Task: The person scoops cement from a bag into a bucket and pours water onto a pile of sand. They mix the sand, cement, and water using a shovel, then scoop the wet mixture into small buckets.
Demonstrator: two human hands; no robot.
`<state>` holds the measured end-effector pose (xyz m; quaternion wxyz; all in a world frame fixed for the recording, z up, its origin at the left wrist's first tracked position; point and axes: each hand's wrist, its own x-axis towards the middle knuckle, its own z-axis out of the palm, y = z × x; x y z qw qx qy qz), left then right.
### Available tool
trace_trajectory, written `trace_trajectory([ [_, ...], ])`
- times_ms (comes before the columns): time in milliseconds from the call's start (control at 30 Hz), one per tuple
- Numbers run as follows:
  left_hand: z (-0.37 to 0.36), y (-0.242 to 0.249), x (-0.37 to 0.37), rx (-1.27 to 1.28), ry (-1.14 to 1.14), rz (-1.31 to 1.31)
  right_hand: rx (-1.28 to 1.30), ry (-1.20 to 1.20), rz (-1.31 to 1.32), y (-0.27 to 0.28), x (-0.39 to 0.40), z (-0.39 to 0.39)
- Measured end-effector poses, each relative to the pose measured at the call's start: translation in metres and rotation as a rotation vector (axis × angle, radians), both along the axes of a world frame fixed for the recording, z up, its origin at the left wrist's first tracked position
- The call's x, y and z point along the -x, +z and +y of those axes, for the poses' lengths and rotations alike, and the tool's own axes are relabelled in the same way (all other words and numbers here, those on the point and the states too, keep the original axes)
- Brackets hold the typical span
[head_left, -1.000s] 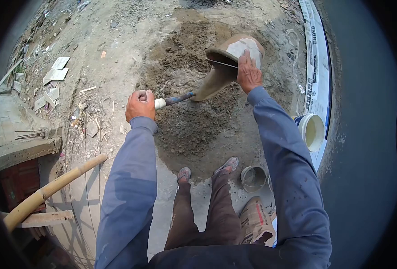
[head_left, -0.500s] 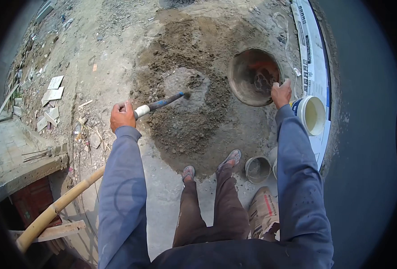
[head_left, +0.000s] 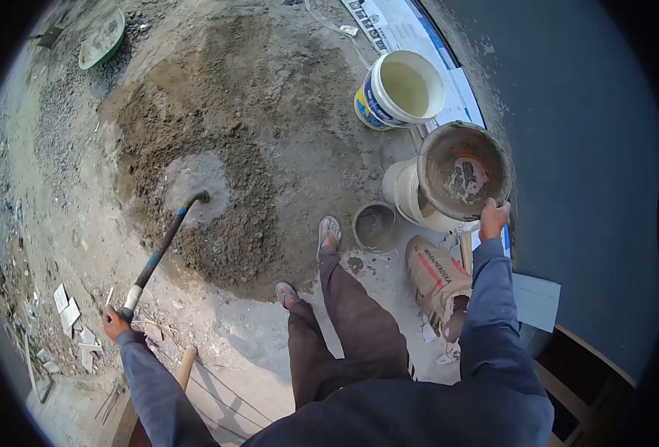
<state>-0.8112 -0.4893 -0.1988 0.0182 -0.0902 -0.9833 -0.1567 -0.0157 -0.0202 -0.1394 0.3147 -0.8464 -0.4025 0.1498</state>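
Note:
My left hand [head_left: 115, 325] is closed round the white end of a long dark handle [head_left: 158, 253] with blue patches. The handle's far end meets the wet grey patch [head_left: 195, 179] within a mound of brown sand mix [head_left: 236, 238]. In my right hand [head_left: 495, 218] is the rim of a round, dirty basin [head_left: 437, 160], held tilted at the right. Some grey residue sticks to its reddish bottom. The basin overlaps a white bucket [head_left: 400, 186] behind it.
A white and blue bucket [head_left: 378, 93] with pale liquid stands above the basin. Near my feet are a small grey bucket [head_left: 376, 226] and a torn cement bag [head_left: 430, 268]. A green wheelbarrow [head_left: 104, 46] is far left; broken tiles [head_left: 68, 313] lie lower left.
My view has turned to the right. My right hand has carried the basin from beside the mound to over the white bucket. My left hand still holds the handle, now lower left.

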Motion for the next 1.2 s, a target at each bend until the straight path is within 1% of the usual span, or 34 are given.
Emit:
trace_trajectory([
  [33,-0.004,0.005,0.003,-0.046,-0.062,-0.057,0.030,-0.051,-0.106,-0.004,-0.028,0.000],
  [67,-0.006,0.003,0.006,-0.023,0.001,-0.068,0.099,-0.072,-0.213,-0.013,-0.056,0.000],
  [100,-0.026,-0.010,0.027,-0.045,-0.008,-0.105,0.089,-0.059,-0.283,-0.016,-0.069,-0.001],
  [167,-0.017,0.006,0.019,0.207,-0.004,-0.071,0.239,-0.072,-0.281,-0.042,-0.103,0.002],
  [200,-0.012,0.003,0.014,0.215,-0.014,-0.069,0.248,-0.080,-0.279,-0.061,-0.116,0.003],
  [233,-0.015,0.001,0.016,0.108,-0.002,-0.098,0.325,-0.085,-0.337,-0.084,-0.125,0.004],
  [267,-0.025,0.000,0.021,0.004,0.023,-0.115,0.404,-0.073,-0.386,-0.108,-0.127,0.008],
  [300,-0.043,-0.008,0.031,0.144,-0.030,-0.080,0.431,-0.058,-0.399,-0.132,-0.129,0.012],
  [333,-0.031,0.003,0.012,0.009,0.002,-0.114,0.456,-0.026,-0.398,-0.159,-0.131,0.017],
  [367,-0.035,0.000,0.009,-0.223,0.051,-0.156,0.556,-0.008,-0.381,-0.183,-0.131,0.021],
  [400,-0.063,0.001,0.023,0.112,-0.160,-0.036,0.578,-0.009,-0.331,-0.204,-0.126,0.026],
  [433,-0.034,0.013,-0.003,-0.149,0.105,-0.136,0.625,0.018,-0.340,-0.230,-0.129,0.029],
  [467,-0.033,0.019,-0.008,-0.108,0.087,-0.168,0.674,-0.010,-0.356,-0.258,-0.133,0.034],
  [500,-0.053,0.008,0.005,-0.207,0.074,-0.109,0.702,-0.024,-0.342,-0.280,-0.134,0.037],
  [533,-0.055,0.012,0.006,-0.212,0.109,-0.113,0.719,-0.006,-0.371,-0.303,-0.136,0.038],
  [567,-0.045,0.018,0.000,-0.218,0.144,-0.123,0.738,0.008,-0.350,-0.321,-0.136,0.039],
  [600,-0.036,0.023,-0.008,-0.203,0.143,-0.102,0.732,0.041,-0.384,-0.337,-0.137,0.041],
  [633,-0.008,0.032,-0.032,-0.247,0.167,-0.092,0.722,0.075,-0.420,-0.351,-0.134,0.044],
  [667,0.007,0.039,-0.044,-0.291,0.189,-0.081,0.736,0.087,-0.402,-0.361,-0.128,0.048],
  [700,0.011,0.043,-0.048,-0.278,0.189,-0.061,0.746,0.114,-0.413,-0.369,-0.121,0.054],
  [767,0.012,0.048,-0.051,-0.143,0.079,-0.005,0.771,0.151,-0.417,-0.393,-0.112,0.054],
  [800,0.012,0.049,-0.054,-0.133,0.083,0.002,0.790,0.194,-0.396,-0.403,-0.111,0.055],
  [833,0.028,0.051,-0.066,-0.140,0.156,-0.025,0.804,0.236,-0.376,-0.410,-0.111,0.057],
  [900,0.048,0.058,-0.080,-0.155,0.300,-0.082,0.815,0.199,-0.335,-0.416,-0.123,0.051],
  [933,0.031,0.057,-0.066,-0.081,0.282,-0.102,0.744,0.194,-0.341,-0.415,-0.137,0.045],
  [967,0.023,0.052,-0.065,-0.088,0.291,-0.105,0.661,0.191,-0.350,-0.416,-0.157,0.044],
  [1033,0.020,0.045,-0.062,-0.173,0.207,-0.051,0.500,0.045,-0.251,-0.443,-0.232,0.022],
  [1100,0.019,0.045,-0.065,-0.199,0.268,-0.102,0.471,0.023,-0.119,-0.402,-0.245,0.014],
  [1167,0.031,0.039,-0.073,-0.180,0.145,-0.016,0.326,-0.059,0.082,-0.356,-0.249,0.009],
  [1200,0.029,0.035,-0.074,-0.279,0.128,-0.057,0.302,-0.044,0.150,-0.318,-0.236,0.010],
])
